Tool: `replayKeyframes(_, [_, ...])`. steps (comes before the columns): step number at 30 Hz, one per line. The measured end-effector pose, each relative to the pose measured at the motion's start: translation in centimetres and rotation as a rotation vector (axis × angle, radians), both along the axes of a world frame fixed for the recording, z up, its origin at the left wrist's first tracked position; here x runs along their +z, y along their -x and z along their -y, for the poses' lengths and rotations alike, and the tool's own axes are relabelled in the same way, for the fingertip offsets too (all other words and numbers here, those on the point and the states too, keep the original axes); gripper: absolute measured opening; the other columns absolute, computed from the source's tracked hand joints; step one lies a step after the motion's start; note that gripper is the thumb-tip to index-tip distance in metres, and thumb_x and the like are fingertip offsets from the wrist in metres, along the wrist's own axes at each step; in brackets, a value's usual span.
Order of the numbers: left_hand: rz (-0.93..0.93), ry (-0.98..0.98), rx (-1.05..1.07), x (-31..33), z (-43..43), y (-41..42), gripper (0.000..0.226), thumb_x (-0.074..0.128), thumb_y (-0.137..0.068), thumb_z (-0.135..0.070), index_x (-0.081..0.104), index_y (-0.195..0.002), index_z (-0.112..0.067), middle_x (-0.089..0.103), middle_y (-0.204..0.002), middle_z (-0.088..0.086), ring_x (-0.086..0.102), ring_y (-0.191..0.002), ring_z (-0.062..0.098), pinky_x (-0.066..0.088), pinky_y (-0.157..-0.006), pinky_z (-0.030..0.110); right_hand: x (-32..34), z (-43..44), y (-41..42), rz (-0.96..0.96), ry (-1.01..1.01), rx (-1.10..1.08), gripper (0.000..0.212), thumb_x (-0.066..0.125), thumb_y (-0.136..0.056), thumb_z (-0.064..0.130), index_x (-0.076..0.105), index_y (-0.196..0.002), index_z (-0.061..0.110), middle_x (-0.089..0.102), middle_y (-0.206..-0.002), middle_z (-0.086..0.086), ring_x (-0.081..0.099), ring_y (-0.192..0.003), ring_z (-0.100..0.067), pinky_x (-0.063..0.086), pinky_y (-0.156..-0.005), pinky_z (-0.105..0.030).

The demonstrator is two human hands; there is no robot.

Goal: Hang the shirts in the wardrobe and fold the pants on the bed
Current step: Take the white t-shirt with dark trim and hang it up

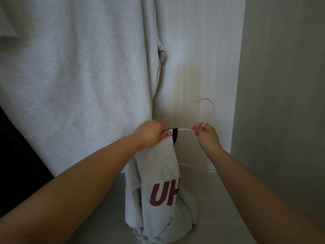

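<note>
The red print on the grey shirt (158,171) is cut by a fold, so only "UH" can be read. Its lower part lies crumpled on the pale wardrobe floor (219,217). Most of the pink hanger (185,129) is hidden inside the cloth; only the hook, one arm and a piece of the lower bar show. The dark shape (19,155) at the far left is not clear to me. The shirt hangs under the left hand (149,133), which grips its black-edged collar with curled fingers. The right hand (205,135), just to the right, pinches the hanger at the base of the hook. I count two hands, one hanger, one held shirt, and one larger grey garment (79,76) hanging behind on the left.
</note>
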State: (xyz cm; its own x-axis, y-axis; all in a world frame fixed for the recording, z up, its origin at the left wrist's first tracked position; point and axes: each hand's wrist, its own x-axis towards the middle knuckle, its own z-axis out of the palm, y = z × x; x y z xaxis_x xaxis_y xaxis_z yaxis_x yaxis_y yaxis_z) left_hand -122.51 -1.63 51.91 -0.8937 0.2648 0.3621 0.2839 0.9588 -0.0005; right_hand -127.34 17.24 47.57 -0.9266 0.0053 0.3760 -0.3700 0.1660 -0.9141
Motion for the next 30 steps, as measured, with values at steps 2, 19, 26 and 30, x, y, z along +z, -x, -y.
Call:
replayKeyframes(2, [-0.017,-0.059,-0.009,0.1,-0.7,0.1,0.032,0.045,-0.098,-0.037,0.048,-0.070,-0.023,0.046,-0.062,-0.009,0.050,-0.065,0.017,0.035,-0.060,0.030,0.4,1.0,-0.3,-0.031,-0.045,0.017,0.028,0.038,-0.100,0.024,0.061,-0.095,0.009,0.055,-0.089,-0.004,0.050,-0.082,-0.016,0.035,-0.061,-0.025])
replayKeyframes(19, [-0.174,-0.705,0.026,-2.5,0.2,-0.6,0.020,0.055,-0.095,-0.027,0.071,-0.105,-0.022,0.067,-0.100,-0.006,0.060,-0.091,0.009,0.044,-0.076,0.018,-3.1,3.1,-2.0,-0.221,-0.220,0.066,0.013,0.056,-0.093,0.023,0.066,-0.099,0.018,0.058,-0.084,0.010,0.052,-0.071,0.000,0.036,-0.061,-0.012])
replayKeyframes(26, [-0.246,-0.788,-0.015,-3.4,1.1,-1.0,0.015,0.058,-0.093,-0.020,0.071,-0.100,-0.019,0.067,-0.094,-0.006,0.061,-0.089,0.007,0.046,-0.080,0.018,-3.0,5.2,-2.9,-0.153,-0.188,0.252,0.016,0.068,-0.083,0.021,0.054,-0.075,0.024,0.057,-0.081,0.009,0.055,-0.075,-0.005,0.040,-0.067,-0.018])
replayKeyframes(30, [-0.344,-0.838,-0.012,-3.3,2.1,-1.4,0.014,0.059,-0.092,-0.020,0.072,-0.099,-0.019,0.066,-0.091,-0.009,0.059,-0.085,0.000,0.043,-0.078,0.008,-5.1,4.6,-3.6,-0.063,-0.280,0.454,0.009,0.066,-0.085,0.027,0.058,-0.086,0.032,0.064,-0.081,0.012,0.061,-0.067,0.004,0.046,-0.057,-0.011])
